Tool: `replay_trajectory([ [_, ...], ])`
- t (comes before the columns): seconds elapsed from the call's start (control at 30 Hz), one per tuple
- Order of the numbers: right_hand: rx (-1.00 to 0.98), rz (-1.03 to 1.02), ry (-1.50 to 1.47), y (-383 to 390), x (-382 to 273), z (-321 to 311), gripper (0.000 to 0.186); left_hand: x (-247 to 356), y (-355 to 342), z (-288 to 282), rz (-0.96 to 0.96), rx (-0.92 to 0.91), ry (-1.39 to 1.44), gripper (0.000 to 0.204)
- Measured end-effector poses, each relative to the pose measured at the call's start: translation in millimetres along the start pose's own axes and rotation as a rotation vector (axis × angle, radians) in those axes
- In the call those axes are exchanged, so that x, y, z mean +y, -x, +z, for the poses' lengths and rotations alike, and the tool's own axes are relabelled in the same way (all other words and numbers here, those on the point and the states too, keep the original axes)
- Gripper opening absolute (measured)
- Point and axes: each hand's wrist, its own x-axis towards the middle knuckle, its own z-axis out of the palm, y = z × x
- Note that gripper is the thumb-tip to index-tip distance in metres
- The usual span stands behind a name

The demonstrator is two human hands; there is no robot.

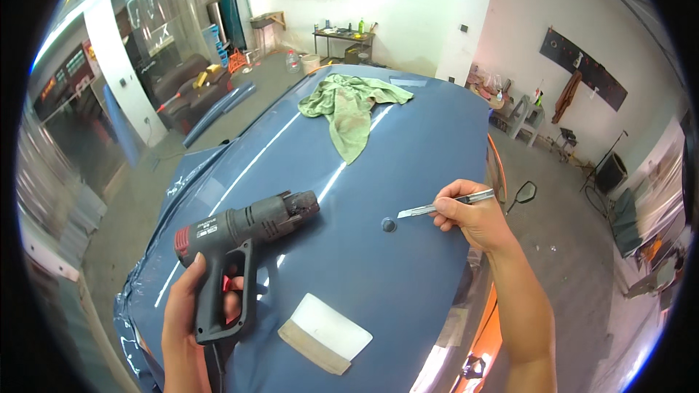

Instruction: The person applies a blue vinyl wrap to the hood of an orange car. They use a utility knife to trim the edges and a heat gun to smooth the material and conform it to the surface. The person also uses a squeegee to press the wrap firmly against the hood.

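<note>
My left hand (182,313) grips the handle of a black and red heat gun (240,225), a finger at its red trigger and the nozzle turned to the right. Pinched in my right hand (473,220) is a slim silver craft knife (419,210), its blade pointing left. The blade tip is close to a small round dark knob (389,225) that stands up from a blue-grey film (349,262) laid over a car's roof. A white squeegee (331,327) with a tan edge lies on the film, nearer me. Farther off is a crumpled green cloth (349,105).
Loose film edges (135,298) hang in folds at the left. Orange car body (484,335) and a side mirror (524,192) show on the right. Behind stand a small table (346,35) with bottles, a brown armchair (191,80) and a grey step stool (526,116).
</note>
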Motion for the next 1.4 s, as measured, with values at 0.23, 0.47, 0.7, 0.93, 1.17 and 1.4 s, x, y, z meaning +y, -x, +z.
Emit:
replay_trajectory([
  [0.23, -0.04, 0.012, 0.055, 1, -6, 3, 0.023, 0, -7, -8, 0.016, -0.002, -0.057, 0.061],
  [0.47, -0.054, 0.003, 0.069, 1, -7, 5, 0.024, 0, -7, -9, 0.032, -0.026, -0.079, 0.061],
  [0.7, -0.05, -0.003, 0.089, 3, -8, 7, 0.023, -1, -4, -3, 0.044, 0.016, -0.074, 0.06],
  [0.93, 0.014, -0.022, 0.019, 34, 0, 29, 0.019, -2, -3, -2, 0.038, 0.015, -0.086, 0.06],
  [1.17, 0.113, -0.136, 0.035, 47, 12, 46, 0.018, -3, -2, 2, 0.029, 0.054, -0.052, 0.056],
  [1.4, 0.181, -0.174, 0.07, 56, 15, 55, 0.017, -5, 1, 4, 0.064, 0.003, -0.113, 0.058],
])
